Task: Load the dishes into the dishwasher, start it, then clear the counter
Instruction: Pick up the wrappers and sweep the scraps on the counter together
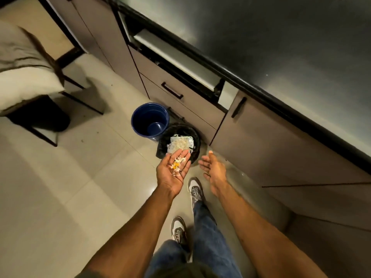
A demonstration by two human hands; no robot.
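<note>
— Where are the scraps (176,164)?
— In your left hand (173,171), palm up, grip loosely cupped, at the near rim of the black bin (195,137).
— And your right hand (213,169)?
— Spread wide, empty, beside it.

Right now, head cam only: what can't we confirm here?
- Dishwasher: not identifiable; the top edge cuts off the counter, so whether it's cleared is unknown.
- Black bin: depth hidden by trash on top and the left hand.
- Scraps in the left palm: too small to identify.
- Blue bucket: lower outside hidden by its own rim.
- Right hand: open, empty.
</note>
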